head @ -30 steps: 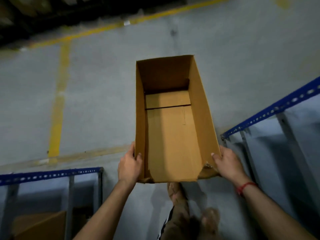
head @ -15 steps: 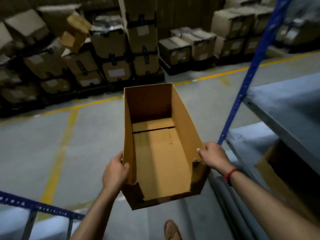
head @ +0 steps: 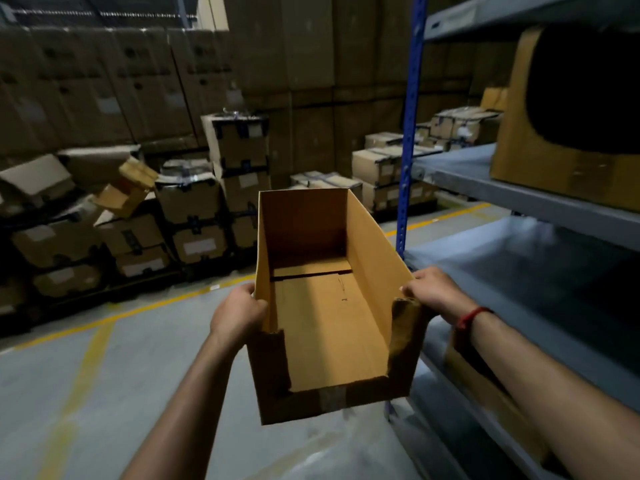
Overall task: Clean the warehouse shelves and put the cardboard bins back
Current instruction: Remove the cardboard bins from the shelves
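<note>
We hold the cardboard bin (head: 329, 327) in the air in front of us, above the floor (head: 138, 375) and just left of the shelf rack (head: 540, 206). Nothing lies inside it. Our left hand (head: 237, 315) grips the left wall, fingers curled round its top edge just behind the cut-down front. Our right hand (head: 433, 292) grips the right wall at the matching spot, a red thread (head: 472, 315) at the wrist.

We judge that one hand sits on each wall because the bin is long and thin-sided. A hold on both sides should keep it level and stop the walls from folding inward. The grip sits near the low front, so the tall back end points away from us. That suits sliding it in back first.

The shelf board (head: 519, 271) beside our right hand looks like the likely spot. It sits close to the height at which we carry the bin. On the board above, a second bin (head: 554, 161) stands with its cut opening turned to the aisle, so ours probably goes in the same way. For that we must swing right, past the blue post (head: 410, 133), which stands just beyond the bin's far right corner and could catch it.

Stacked boxes (head: 239, 150) stand well apart across the aisle.
</note>
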Tool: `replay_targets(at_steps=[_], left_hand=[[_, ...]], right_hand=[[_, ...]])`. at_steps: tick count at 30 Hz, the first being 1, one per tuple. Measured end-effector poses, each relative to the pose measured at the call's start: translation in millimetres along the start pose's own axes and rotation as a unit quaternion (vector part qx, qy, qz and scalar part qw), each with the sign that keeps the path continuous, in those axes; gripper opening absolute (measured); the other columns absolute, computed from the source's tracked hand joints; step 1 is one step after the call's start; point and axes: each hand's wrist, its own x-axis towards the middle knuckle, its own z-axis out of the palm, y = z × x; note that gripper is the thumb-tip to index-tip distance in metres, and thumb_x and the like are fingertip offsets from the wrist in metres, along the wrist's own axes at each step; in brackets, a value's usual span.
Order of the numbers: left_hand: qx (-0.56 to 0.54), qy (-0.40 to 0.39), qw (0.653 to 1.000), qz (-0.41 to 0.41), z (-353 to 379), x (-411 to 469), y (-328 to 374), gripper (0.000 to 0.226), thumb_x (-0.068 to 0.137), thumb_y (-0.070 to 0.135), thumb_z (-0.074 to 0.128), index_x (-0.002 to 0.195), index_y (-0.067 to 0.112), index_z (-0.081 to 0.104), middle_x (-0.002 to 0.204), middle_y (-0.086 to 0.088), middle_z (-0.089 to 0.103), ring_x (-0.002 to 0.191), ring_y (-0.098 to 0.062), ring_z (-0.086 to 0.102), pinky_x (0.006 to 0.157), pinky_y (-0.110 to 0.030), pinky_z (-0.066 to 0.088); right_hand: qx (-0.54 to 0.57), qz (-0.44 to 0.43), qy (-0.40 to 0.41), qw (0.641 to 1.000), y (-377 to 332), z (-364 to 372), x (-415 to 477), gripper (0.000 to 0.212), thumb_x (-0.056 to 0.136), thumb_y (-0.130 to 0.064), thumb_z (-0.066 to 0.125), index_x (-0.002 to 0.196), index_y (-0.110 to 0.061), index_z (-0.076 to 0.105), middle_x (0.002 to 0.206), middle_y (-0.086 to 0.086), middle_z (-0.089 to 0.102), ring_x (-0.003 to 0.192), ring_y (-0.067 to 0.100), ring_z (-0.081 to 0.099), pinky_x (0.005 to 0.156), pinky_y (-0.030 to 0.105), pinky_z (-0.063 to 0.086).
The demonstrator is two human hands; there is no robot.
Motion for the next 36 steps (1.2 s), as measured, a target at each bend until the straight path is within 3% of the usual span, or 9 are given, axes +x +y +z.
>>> replay_targets(at_steps=[6,9,13,16,20,23,27,30,36], left_hand=[[-0.041,-0.055,0.997,0.042,-17.9,-14.5,23.7,0.031,0.094,0.009,0.058,0.124,0.018,0.061,0.075,0.004,0.058,0.087,-0.031,0.070,0.083,-0.051,0.060],[-0.043,-0.085,0.994,0.059,-21.2,-18.0,22.7,0.025,0.093,0.004,0.057,0.110,0.023,0.056,0.077,0.001,0.059,0.087,-0.032,0.070,0.083,-0.052,0.059],[-0.031,-0.105,0.990,0.084,-21.8,-23.6,18.5,0.030,0.091,0.008,0.058,0.119,0.017,0.062,0.085,-0.003,0.065,0.088,-0.031,0.071,0.083,-0.050,0.060],[-0.027,-0.112,0.989,0.094,-28.8,-33.9,12.1,0.019,0.090,0.012,0.059,0.105,0.025,0.058,0.089,-0.005,0.068,0.086,-0.029,0.071,0.081,-0.048,0.061],[-0.050,-0.120,0.987,0.094,-42.2,-48.5,4.8,0.032,0.094,0.012,0.057,0.126,0.014,0.059,0.088,-0.004,0.065,0.088,-0.030,0.071,0.082,-0.048,0.060],[-0.057,-0.128,0.985,0.101,-50.6,-61.4,7.5,0.031,0.095,0.012,0.058,0.127,0.014,0.057,0.081,0.001,0.057,0.093,-0.031,0.069,0.087,-0.050,0.059],[-0.066,-0.145,0.981,0.112,-58.0,-83.4,15.7,0.014,0.096,0.013,0.059,0.099,0.024,0.051,0.083,0.001,0.058,0.094,-0.029,0.069,0.088,-0.050,0.058],[-0.065,-0.163,0.977,0.121,-53.4,-104.5,26.2,0.012,0.094,0.015,0.062,0.085,0.016,0.055,0.092,-0.008,0.067,0.093,-0.029,0.070,0.088,-0.049,0.058],[-0.034,-0.198,0.970,0.139,-29.5,-146.7,46.5,0.018,0.094,0.010,0.060,0.085,0.024,0.055,0.087,-0.007,0.068,0.088,-0.029,0.072,0.085,-0.049,0.060]], right_hand=[[0.018,0.032,0.052,0.998,-1.9,-37.0,-41.7,0.037,0.082,-0.006,0.070,0.049,-0.011,0.056,0.055,0.005,0.056,0.054,0.019,0.051,0.052,0.025,0.040],[0.019,0.039,0.077,0.996,-3.3,-43.3,-64.6,0.034,0.082,-0.007,0.071,0.050,-0.011,0.061,0.062,0.006,0.063,0.059,0.017,0.054,0.053,0.025,0.041],[0.029,0.046,0.114,0.992,0.6,-43.9,-95.3,0.034,0.080,-0.001,0.071,0.050,-0.013,0.061,0.058,0.002,0.060,0.054,0.011,0.052,0.041,0.017,0.038],[0.021,0.056,0.128,0.990,-2.1,-46.5,-115.5,0.036,0.078,-0.002,0.072,0.047,-0.013,0.059,0.055,0.000,0.059,0.053,0.011,0.050,0.047,0.022,0.039],[0.016,0.063,0.125,0.990,-16.5,-54.0,-141.8,0.031,0.079,-0.006,0.073,0.049,-0.010,0.063,0.056,0.002,0.061,0.057,0.017,0.054,0.054,0.026,0.042],[0.012,0.060,0.129,0.990,-21.8,-62.0,-162.4,0.015,0.081,-0.007,0.072,0.066,-0.004,0.073,0.070,0.009,0.070,0.066,0.020,0.062,0.059,0.029,0.049],[0.015,0.061,0.133,0.989,-17.8,-77.1,-190.2,0.012,0.082,-0.006,0.071,0.072,-0.006,0.076,0.078,0.010,0.072,0.077,0.025,0.066,0.064,0.032,0.051],[0.020,0.070,0.144,0.987,-1.9,-92.5,-212.5,0.014,0.079,-0.005,0.072,0.065,-0.006,0.074,0.074,0.012,0.072,0.072,0.026,0.066,0.068,0.038,0.055],[0.031,0.104,0.178,0.978,45.3,-122.5,-251.4,0.029,0.076,-0.002,0.074,0.048,-0.010,0.069,0.058,0.005,0.065,0.060,0.021,0.059,0.055,0.025,0.043]])
